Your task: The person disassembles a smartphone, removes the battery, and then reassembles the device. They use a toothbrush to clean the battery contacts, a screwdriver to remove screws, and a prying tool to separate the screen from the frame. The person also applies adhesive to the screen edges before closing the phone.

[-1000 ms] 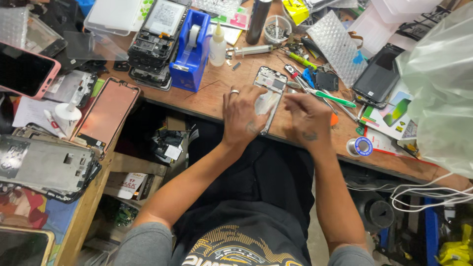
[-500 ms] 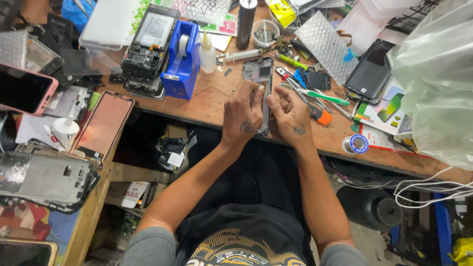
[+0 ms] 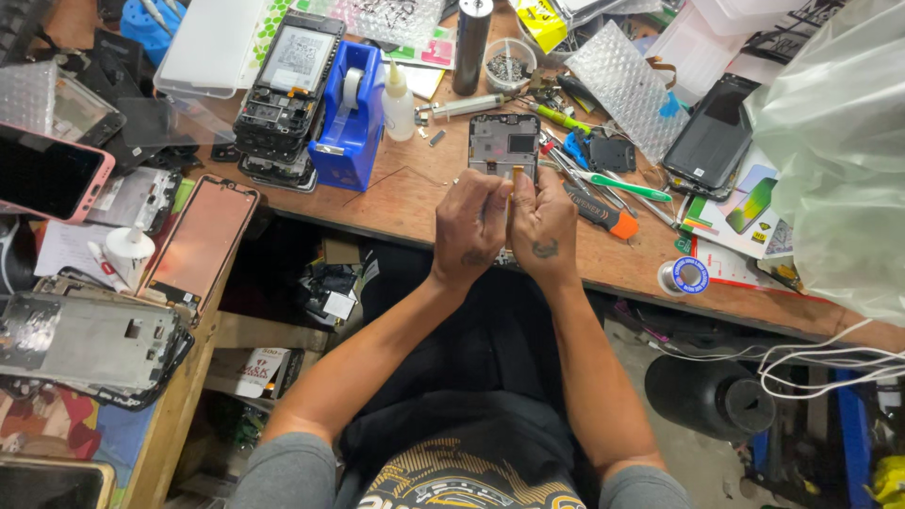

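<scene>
An opened phone body [image 3: 506,144] with bare circuit parts lies on the wooden workbench [image 3: 405,203], straight ahead of me. My left hand [image 3: 470,227] and my right hand [image 3: 543,226] press together over its near end, fingers curled. Between their fingertips stands a thin yellowish strip [image 3: 516,181], a flex ribbon by its look, pinched from both sides. The lower part of the phone is hidden under my hands.
A blue tape dispenser [image 3: 350,115], a small glue bottle [image 3: 398,98] and a stack of phone frames [image 3: 289,94] stand at the left. Screwdrivers, an orange cutter [image 3: 598,208] and a dark screen [image 3: 712,137] lie at the right. A clear plastic bag [image 3: 839,160] fills the far right.
My hands have closed in together over the phone's near end and raised the thin strip between the fingertips. The view has shifted, so the phone sits more central.
</scene>
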